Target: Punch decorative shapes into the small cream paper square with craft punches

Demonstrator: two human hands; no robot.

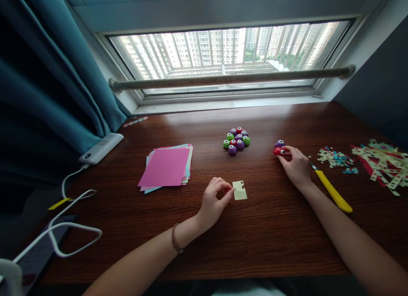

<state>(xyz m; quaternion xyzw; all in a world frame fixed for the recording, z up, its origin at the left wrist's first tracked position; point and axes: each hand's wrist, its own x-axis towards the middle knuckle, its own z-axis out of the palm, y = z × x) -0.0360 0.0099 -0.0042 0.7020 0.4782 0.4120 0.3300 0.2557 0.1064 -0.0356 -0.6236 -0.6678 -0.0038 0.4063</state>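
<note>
A small pale yellow paper [239, 193] with cut-outs near its top edge is pinched at its left side between the thumb and fingers of my left hand [216, 201]. Farther right, my right hand [296, 165] has its thumb and fingers closed on a small red punch [278, 151]. A purple punch [280, 143] sits just behind the red one. Between the hands and toward the window stands a cluster of red, green and purple punches [239, 137].
A stack of coloured paper [165, 167] lies at left. To the right are a yellow-handled knife [334, 192], small paper bits [336, 156] and punched paper strips [382, 162]. A white power bank [103, 147] with a cable and a phone [47, 249] occupy the far left.
</note>
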